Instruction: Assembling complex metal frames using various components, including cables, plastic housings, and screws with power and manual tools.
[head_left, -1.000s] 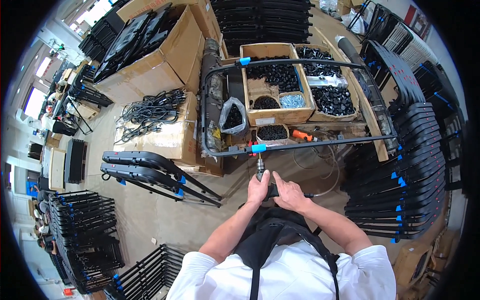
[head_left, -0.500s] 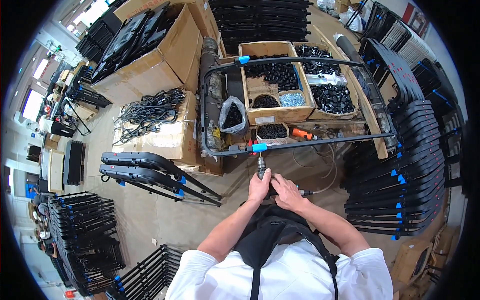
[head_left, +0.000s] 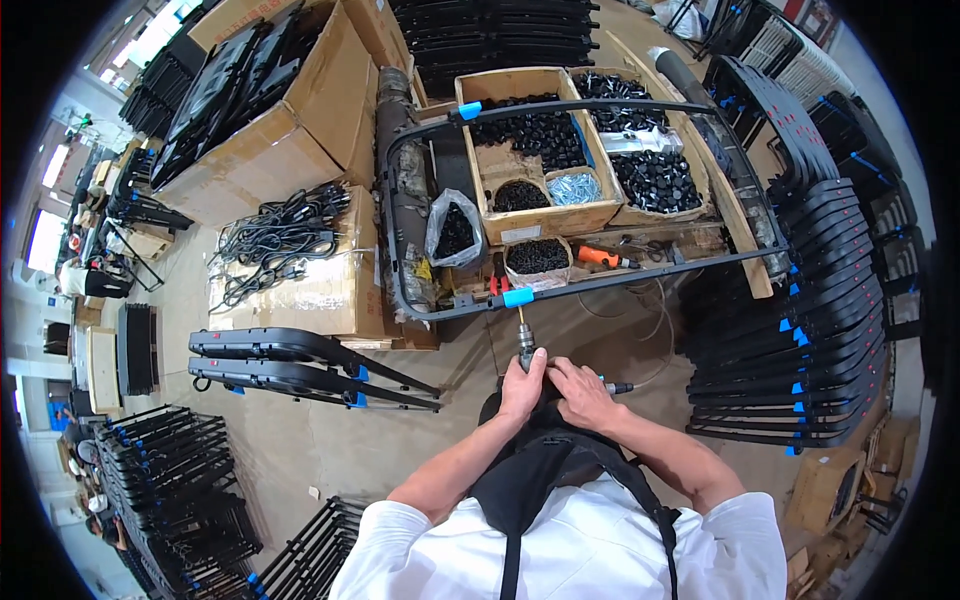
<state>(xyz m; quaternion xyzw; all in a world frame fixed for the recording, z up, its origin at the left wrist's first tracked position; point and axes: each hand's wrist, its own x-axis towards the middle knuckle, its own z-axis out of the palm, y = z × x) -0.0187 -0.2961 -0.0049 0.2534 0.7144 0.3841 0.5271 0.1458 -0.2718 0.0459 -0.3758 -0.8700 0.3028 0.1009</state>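
Note:
A powered screwdriver (head_left: pixel 526 345) points up at the near bar of a black metal frame (head_left: pixel 640 270), its bit at a blue tape patch (head_left: pixel 517 297). My left hand (head_left: pixel 523 386) is wrapped around the tool's body. My right hand (head_left: pixel 583 392) grips the tool's rear, just right of the left hand. The frame lies across wooden boxes on a workbench, with another blue tape patch (head_left: pixel 469 110) on its far bar.
Wooden trays (head_left: pixel 545 215) hold black small parts and screws (head_left: pixel 538 255). An orange-handled tool (head_left: pixel 600 257) lies beside them. Cardboard boxes (head_left: pixel 300 290) with black cables (head_left: pixel 275 235) stand left. Stacked black frames (head_left: pixel 800 330) fill the right; more frames (head_left: pixel 300 365) lie on the left floor.
Both hands and the tool stay at the frame's near bar; the left hand has shifted slightly up along the tool body.

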